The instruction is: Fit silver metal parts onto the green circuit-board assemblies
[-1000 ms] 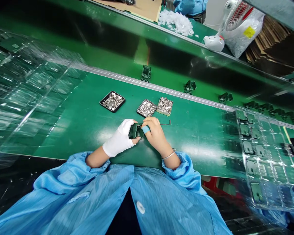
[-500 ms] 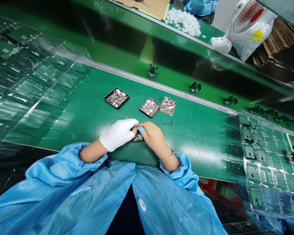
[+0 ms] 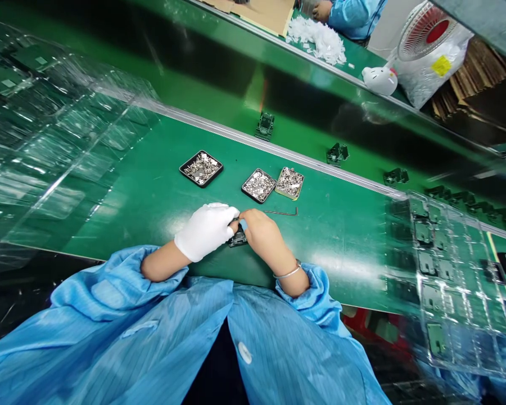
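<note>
My left hand, in a white glove with bare fingertips, is closed at the left side of a small circuit board on the green bench. My right hand, bare with a blue finger cover, curls over the board's right side, its fingers meeting the left ones. The fingers hide most of the board and anything tiny between them. Just beyond lie a thin L-shaped hex key and three square trays of small silvery metal parts: a left tray, a middle tray and a right tray.
Clear plastic blister trays are stacked at the left; another blister tray with boards stands at the right. Past a metal rail, several circuit boards lie on a green surface. A fan and a co-worker's blue sleeve show at the back.
My left hand has shifted slightly right, against the right fingers. The board stays between my hands. At the back, a co-worker's hand and sleeve have come into view.
</note>
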Action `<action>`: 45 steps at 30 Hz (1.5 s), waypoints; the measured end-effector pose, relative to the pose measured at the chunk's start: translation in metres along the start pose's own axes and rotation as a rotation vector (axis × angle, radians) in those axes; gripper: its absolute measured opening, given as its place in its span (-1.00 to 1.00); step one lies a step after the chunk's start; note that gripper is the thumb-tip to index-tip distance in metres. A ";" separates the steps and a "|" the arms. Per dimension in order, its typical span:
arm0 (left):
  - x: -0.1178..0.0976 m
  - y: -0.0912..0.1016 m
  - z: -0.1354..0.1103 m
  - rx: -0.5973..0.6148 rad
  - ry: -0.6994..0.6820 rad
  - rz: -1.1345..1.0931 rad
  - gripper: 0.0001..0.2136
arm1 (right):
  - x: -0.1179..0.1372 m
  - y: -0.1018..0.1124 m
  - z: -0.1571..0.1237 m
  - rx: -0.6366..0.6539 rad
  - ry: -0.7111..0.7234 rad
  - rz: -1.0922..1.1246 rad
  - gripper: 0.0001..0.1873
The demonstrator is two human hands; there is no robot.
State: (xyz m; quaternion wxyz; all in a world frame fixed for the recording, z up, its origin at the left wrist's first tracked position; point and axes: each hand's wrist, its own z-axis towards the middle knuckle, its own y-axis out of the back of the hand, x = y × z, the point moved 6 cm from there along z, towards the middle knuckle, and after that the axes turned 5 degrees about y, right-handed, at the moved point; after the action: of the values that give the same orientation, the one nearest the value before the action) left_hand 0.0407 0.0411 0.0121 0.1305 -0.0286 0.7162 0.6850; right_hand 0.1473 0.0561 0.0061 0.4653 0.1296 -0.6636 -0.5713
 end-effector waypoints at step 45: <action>0.031 -0.037 -0.020 0.026 0.041 -0.544 -0.53 | -0.044 -0.013 -0.013 0.178 -0.207 0.099 -0.75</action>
State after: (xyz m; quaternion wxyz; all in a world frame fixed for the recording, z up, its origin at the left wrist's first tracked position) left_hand 0.0160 0.0233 -0.0309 0.2956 -0.2320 0.6933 0.6149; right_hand 0.1763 0.0742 -0.0272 0.4084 0.0779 -0.7618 -0.4968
